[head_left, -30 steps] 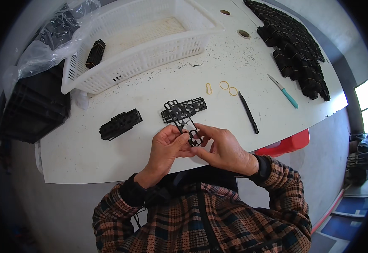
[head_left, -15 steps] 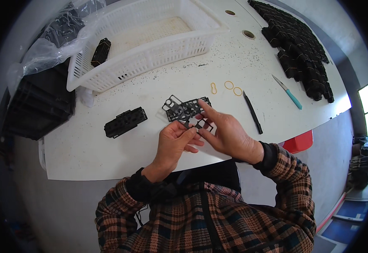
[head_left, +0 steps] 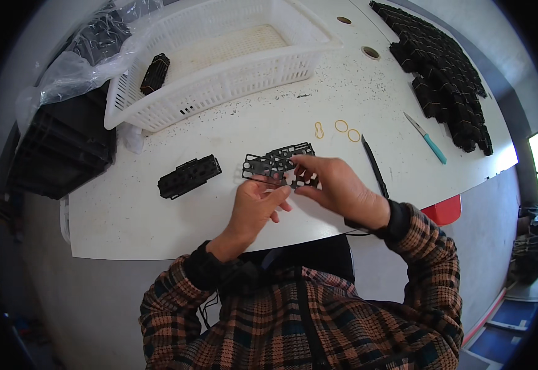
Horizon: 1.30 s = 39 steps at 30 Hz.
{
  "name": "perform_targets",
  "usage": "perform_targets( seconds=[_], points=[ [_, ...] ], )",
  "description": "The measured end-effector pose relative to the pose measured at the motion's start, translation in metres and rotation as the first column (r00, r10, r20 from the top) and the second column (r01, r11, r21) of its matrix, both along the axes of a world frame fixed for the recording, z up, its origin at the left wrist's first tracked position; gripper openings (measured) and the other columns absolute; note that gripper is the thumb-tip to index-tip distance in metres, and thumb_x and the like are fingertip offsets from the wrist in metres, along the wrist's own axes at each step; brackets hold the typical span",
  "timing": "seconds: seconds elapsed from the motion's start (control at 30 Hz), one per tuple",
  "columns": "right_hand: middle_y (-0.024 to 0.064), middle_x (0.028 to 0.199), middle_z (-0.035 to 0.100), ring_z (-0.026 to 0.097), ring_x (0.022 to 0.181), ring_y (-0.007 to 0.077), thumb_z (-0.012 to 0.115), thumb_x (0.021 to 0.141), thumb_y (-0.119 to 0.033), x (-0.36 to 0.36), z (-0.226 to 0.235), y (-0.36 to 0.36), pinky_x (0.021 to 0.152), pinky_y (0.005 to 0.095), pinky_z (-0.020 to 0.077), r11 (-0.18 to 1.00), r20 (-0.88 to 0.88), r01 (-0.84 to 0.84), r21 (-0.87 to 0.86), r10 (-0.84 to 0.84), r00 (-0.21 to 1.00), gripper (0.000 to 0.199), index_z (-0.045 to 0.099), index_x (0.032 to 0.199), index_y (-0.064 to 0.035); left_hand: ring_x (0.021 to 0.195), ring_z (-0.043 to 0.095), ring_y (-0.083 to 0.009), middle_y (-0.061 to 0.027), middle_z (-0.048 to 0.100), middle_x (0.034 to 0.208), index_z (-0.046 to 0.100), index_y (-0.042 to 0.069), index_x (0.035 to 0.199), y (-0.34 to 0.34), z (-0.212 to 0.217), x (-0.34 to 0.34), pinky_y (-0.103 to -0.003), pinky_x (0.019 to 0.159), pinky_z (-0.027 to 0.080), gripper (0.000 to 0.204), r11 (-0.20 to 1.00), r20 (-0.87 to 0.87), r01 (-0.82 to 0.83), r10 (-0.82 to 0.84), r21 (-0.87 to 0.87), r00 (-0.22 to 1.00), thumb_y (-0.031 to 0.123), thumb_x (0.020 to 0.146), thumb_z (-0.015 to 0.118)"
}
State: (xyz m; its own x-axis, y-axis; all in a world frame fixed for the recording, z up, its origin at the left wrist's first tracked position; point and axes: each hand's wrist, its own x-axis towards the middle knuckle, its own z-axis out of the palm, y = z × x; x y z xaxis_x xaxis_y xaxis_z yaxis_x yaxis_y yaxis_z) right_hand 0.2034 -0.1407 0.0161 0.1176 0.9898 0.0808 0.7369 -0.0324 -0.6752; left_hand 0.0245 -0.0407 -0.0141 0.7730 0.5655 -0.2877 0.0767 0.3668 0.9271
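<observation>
Above the table's front part, both hands hold one thin black plastic frame (head_left: 258,166) full of cutouts. My left hand (head_left: 248,208) pinches its lower edge between thumb and fingers. My right hand (head_left: 346,190) grips its right end, thumb below and index finger above. Just behind the held frame, a black openwork plastic piece (head_left: 298,150) lies on the table, partly covered by the frame and my right fingers. To the left rests a stack of similar black plastic pieces (head_left: 189,177), touched by neither hand.
A white slotted basket (head_left: 220,89) holds a banded black bundle (head_left: 155,74). Yellow rubber bands (head_left: 336,126), a black pen-like tool (head_left: 375,165) and a teal-handled knife (head_left: 433,148) lie rightward. Many black bundles (head_left: 444,80) fill the far right. A black crate (head_left: 65,145) stands left.
The held frame has turned from a steep slant to nearly level, its left end lowered. My right fingers have curled in more. The whole view has shifted slightly.
</observation>
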Motion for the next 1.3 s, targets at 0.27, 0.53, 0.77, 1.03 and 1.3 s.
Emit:
perform_targets(
  seconds=[0.27,0.53,0.77,1.03,1.3],
  points=[
    [0.0127,0.108,0.067,0.064,0.097,0.0285,0.077,0.072,-0.003,0.035,0.001,0.021,0.085,0.0358,0.051,0.999,0.071,-0.03,-0.013,0.031,0.997,0.051,0.06,0.12,-0.0017,0.064,0.061,-0.0108,-0.0074,0.056,0.094,0.041,-0.002,0.133,0.029,0.002,-0.026,-0.021,0.044,0.045,0.054,0.962,-0.079,-0.038,0.062,0.27,0.995,0.003,0.085,0.065],
    [0.0138,0.119,0.063,0.059,0.108,0.0319,0.078,0.07,-0.003,0.032,0.009,0.024,0.089,0.0373,0.0501,0.997,0.228,-0.069,0.039,0.058,0.972,0.051,0.062,0.118,-0.0023,0.06,0.057,-0.0084,-0.0059,0.054,0.089,0.045,-0.001,0.133,0.032,-0.007,-0.018,-0.023,0.052,0.047,0.058,0.895,-0.177,0.012,0.075,0.446,0.981,0.003,0.081,0.07],
    [0.0153,0.111,0.065,0.062,0.1,0.0315,0.079,0.07,-0.004,0.049,-0.008,0.034,0.09,0.0358,0.0504,0.992,0.172,-0.089,0.09,0.072,0.983,0.05,0.063,0.117,-0.0028,0.058,0.05,-0.0091,-0.0033,0.053,0.081,0.05,-0.002,0.128,0.037,-0.019,-0.006,-0.024,0.055,0.044,0.057,0.608,-0.278,0.137,0.144,0.782,0.95,0.006,0.077,0.074],
    [0.014,0.106,0.066,0.064,0.092,0.0292,0.079,0.07,-0.005,0.044,0.0,0.033,0.085,0.0341,0.0506,0.992,0.041,-0.048,-0.114,0.053,0.998,0.049,0.063,0.116,-0.0025,0.058,0.049,-0.0141,-0.0041,0.051,0.07,0.057,-0.004,0.112,0.044,-0.022,-0.002,-0.028,0.056,0.043,0.044,0.537,-0.251,0.125,0.169,0.834,0.953,0.005,0.073,0.075],
    [0.0144,0.1,0.067,0.061,0.095,0.0325,0.077,0.07,-0.004,0.036,-0.008,0.032,0.085,0.0382,0.0492,0.989,0.138,-0.143,0.025,0.138,0.981,0.042,0.065,0.11,-0.0005,0.059,0.05,-0.0106,-0.0032,0.053,0.071,0.057,-0.002,0.113,0.049,-0.023,-0.003,-0.025,0.055,0.043,0.041,0.583,-0.242,0.111,0.152,0.805,0.958,-0.002,0.075,0.07]
  ],
)
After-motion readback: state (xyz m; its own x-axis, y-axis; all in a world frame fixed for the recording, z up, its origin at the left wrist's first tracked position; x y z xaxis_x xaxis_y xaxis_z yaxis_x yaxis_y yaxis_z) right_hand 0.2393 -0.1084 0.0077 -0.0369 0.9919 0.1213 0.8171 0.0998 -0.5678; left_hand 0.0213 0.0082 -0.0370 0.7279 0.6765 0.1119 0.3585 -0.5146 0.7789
